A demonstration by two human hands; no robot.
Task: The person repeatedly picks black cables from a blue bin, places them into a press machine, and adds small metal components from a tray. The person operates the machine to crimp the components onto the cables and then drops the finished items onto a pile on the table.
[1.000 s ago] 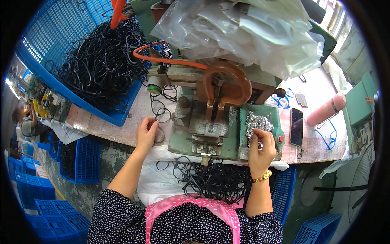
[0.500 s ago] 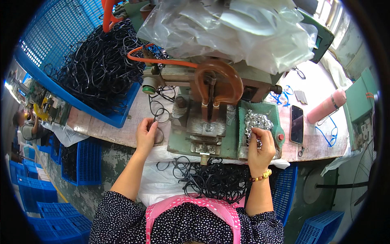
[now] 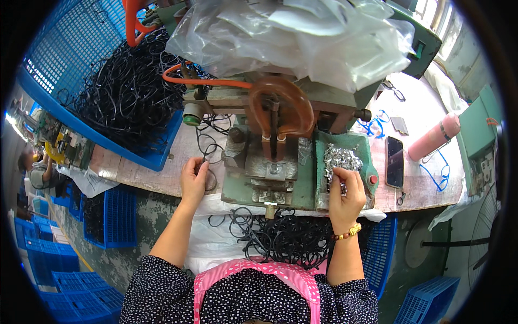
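Note:
Left of a small green bench press (image 3: 272,170), my left hand (image 3: 193,177) pinches a thin black cord loop (image 3: 209,151) between thumb and fingers. Part of that loop lies on the table beside the press. On the press's other side, my right hand (image 3: 346,191) reaches into a green tray (image 3: 320,202) of small silver metal pieces (image 3: 341,160). Its thumb and fingertips are closed together among them, and whatever they grip is too small to make out. A pile of black cord loops (image 3: 280,237) lies below the press, close to my body.
A large blue crate (image 3: 162,154) of black loops stands far left. Clear plastic bags (image 3: 291,40) cover the machine's top. On the right lie a phone (image 3: 395,162), a pink bottle (image 3: 434,136) and blue cords (image 3: 436,178). A red button (image 3: 373,179) sits beside the tray.
Both hands stay almost where they were, fingers still closed. The view has shifted slightly, so the upper part of the press appears a little further left.

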